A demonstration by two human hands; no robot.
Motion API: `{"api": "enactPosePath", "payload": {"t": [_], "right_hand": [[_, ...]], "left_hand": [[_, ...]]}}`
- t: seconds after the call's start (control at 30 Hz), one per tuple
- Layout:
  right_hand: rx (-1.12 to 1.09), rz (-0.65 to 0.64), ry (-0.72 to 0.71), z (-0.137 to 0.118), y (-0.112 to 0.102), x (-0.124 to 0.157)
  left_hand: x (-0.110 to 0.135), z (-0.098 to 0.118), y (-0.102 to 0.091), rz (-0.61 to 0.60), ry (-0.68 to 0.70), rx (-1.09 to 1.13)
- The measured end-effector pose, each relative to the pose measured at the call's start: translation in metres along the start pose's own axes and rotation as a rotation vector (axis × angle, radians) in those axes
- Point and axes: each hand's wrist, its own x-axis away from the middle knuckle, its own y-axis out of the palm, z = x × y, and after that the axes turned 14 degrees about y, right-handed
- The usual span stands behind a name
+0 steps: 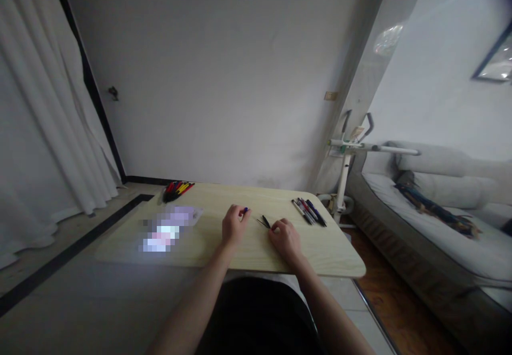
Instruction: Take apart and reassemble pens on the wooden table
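Observation:
My left hand [235, 226] is closed above the middle of the table, its thumb and fingers pinching a small dark-blue piece [245, 210] that looks like a pen cap. To its right, my right hand [286, 237] rests low over the tabletop with curled fingers. From its fingertips a short black pen piece [265, 220] points towards the left, beside a thin dark stick like a refill [261, 223]. How firmly the fingers grip these is partly hidden. The two hands are apart.
Several pens [309, 212] lie side by side at the table's right. A bundle of red, yellow and black sticks [178, 190] sits at the far left corner, behind a blurred bright patch [164, 231]. Exercise equipment [343, 179] and a sofa [432, 237] stand right of the table [256, 256].

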Motion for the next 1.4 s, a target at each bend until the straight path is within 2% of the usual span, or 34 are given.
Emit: {"api": "enactPosePath", "payload": {"t": [0.53, 0.77, 1.4], "right_hand": [[0.007, -0.039, 0.048, -0.0059, -0.0069, 0.0024], [-0.005, -0.036, 0.016, -0.0037, -0.0065, 0.0021], [0.011, -0.051, 0.044, -0.0062, -0.0081, 0.0009]], "left_hand": [[-0.0004, 0.0005, -0.0014, 0.006, -0.020, 0.033], [-0.0006, -0.0010, -0.0005, 0.000, -0.013, 0.017], [-0.0011, 0.0015, -0.0018, -0.003, -0.003, 0.008]]}}
